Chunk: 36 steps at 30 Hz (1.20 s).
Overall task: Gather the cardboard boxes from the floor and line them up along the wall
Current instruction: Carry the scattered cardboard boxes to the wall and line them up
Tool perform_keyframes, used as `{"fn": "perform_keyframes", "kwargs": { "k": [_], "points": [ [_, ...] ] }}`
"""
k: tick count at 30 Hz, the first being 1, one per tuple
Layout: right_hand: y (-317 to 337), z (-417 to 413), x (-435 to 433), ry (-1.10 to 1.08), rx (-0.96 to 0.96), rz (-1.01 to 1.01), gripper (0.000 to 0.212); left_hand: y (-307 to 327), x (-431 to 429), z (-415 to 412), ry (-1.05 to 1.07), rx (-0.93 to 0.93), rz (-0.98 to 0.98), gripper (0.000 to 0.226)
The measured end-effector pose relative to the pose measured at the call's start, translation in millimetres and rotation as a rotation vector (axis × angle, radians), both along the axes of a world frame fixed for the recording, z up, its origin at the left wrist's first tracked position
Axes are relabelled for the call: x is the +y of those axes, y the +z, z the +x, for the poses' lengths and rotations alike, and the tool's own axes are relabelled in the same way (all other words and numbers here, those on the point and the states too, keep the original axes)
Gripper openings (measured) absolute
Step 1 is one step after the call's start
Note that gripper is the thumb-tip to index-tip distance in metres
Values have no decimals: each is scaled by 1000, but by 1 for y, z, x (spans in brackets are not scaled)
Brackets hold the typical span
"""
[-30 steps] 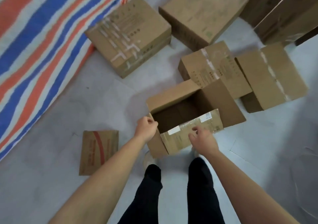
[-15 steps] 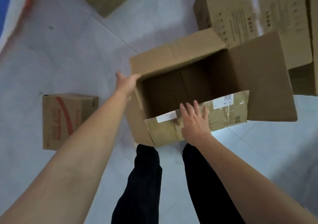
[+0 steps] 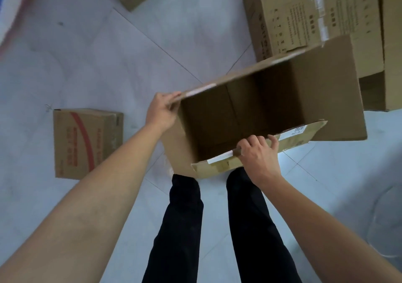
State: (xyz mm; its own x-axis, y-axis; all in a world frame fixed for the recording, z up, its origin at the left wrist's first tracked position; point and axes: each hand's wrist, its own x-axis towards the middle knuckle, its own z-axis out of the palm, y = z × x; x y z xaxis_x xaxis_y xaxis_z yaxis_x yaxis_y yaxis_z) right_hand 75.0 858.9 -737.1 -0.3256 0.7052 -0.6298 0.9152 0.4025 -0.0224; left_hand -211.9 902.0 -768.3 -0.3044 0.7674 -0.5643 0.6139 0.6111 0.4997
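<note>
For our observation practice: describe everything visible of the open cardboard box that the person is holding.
The open cardboard box is plain brown card, empty inside, its mouth turned up toward the camera, flaps spread. The near flap bears white labels and clear tape. The left hand grips the far flap's corner; the right hand curls over the near flap. It is just ahead of the person's legs.

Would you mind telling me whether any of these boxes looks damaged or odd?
Yes: the open box, held by the left hand and right hand, has a worn near flap, with a ragged edge and peeling tape and labels. The small red-printed box lies apart from the others, at the left.
</note>
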Motion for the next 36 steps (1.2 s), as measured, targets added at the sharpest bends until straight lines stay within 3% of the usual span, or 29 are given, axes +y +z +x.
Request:
{"fn": "perform_keyframes", "kwargs": {
  "k": [2,4,8,11,14,18,20,23,26,30,33,34,36],
  "points": [
    [10,1,-6,-35,19,-8,37,2,-28,0,-410,154,-177,66],
    [16,1,-8,-47,54,-21,42,5,-49,9,-638,259,-361,83],
    [19,4,-9,-89,124,-31,62,-1,-67,26,-658,261,-512,85],
    [6,3,0,-17,97,-41,71,-14,-72,33,-326,18,-555,66],
    [-6,-2,12,123,-20,-60,64,-21,-77,40,13,-154,-389,57],
    [-12,-5,16,211,-80,-155,31,-29,-97,43,583,-358,-364,104],
    [-9,5,11,238,-1,-149,29,-29,-109,45,780,-467,-423,130],
    [3,25,2,230,200,-33,35,-43,-129,46,927,-576,-430,138],
    [15,31,7,161,322,100,35,-55,-144,42,1011,-549,-465,139],
    [27,20,39,71,426,302,31,-37,-146,40,1033,-435,-505,112],
    [38,5,57,59,531,400,27,-26,-146,38,1042,-548,-520,128],
    [43,-1,62,55,557,423,26,-20,-146,39,1069,-557,-506,126],
    [55,-12,71,65,595,467,24,-7,-149,35,1193,-473,-385,101]
  ]
}}
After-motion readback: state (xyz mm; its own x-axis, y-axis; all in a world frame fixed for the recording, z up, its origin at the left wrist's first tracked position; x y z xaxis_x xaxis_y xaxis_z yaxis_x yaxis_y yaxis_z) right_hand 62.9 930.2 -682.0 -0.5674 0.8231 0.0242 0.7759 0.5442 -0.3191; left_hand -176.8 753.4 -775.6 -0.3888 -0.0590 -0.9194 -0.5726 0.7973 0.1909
